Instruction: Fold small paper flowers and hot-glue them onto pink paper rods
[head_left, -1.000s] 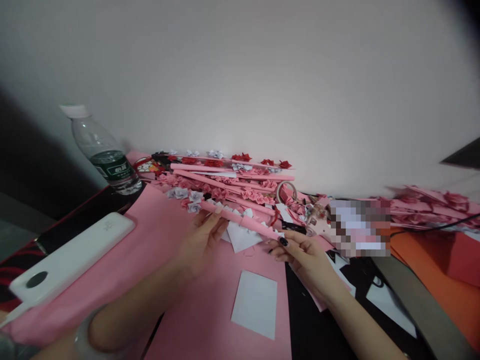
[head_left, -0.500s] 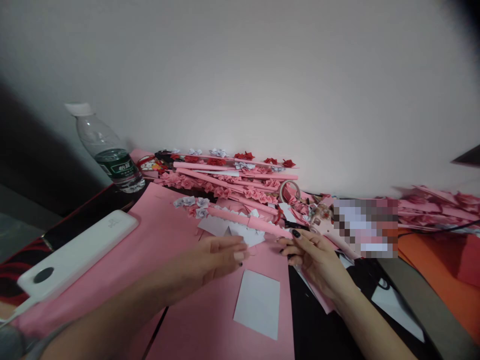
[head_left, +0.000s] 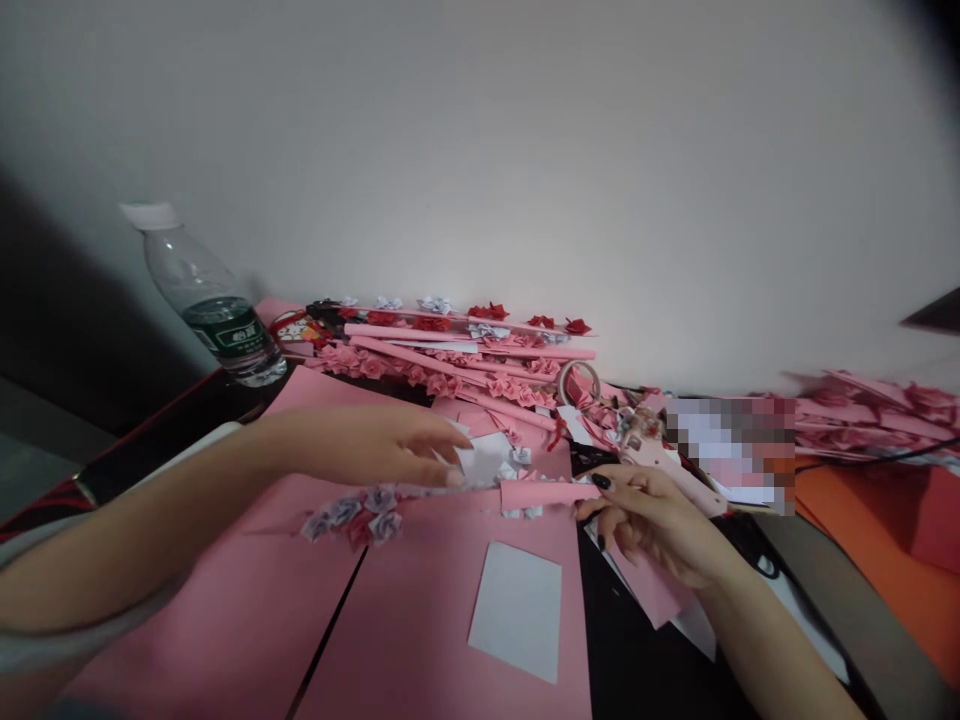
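Observation:
My right hand (head_left: 656, 515) pinches the right end of a pink rolled-paper stick (head_left: 541, 493). Small folded white and pink paper flowers (head_left: 365, 514) cluster at its left end, with more along its length. My left hand (head_left: 390, 445) is stretched out just beyond the stick, fingers extended and holding nothing visible. Its fingertips reach a loose white paper piece (head_left: 486, 458); whether they touch it, I cannot tell. Nearer to me, a white paper rectangle (head_left: 516, 610) lies flat on the large pink paper sheets (head_left: 435, 640).
Pink sticks with paper flowers (head_left: 457, 365) are piled along the wall. A tape roll (head_left: 579, 384) stands beside them. On the left is a water bottle (head_left: 225, 310), near a mostly hidden white power bank (head_left: 199, 448). Orange paper (head_left: 885, 560) lies at right.
My left hand has moved up and away from me, now covering much of the power bank. The flowered stick has come nearer to me, its flower end shifting left and down.

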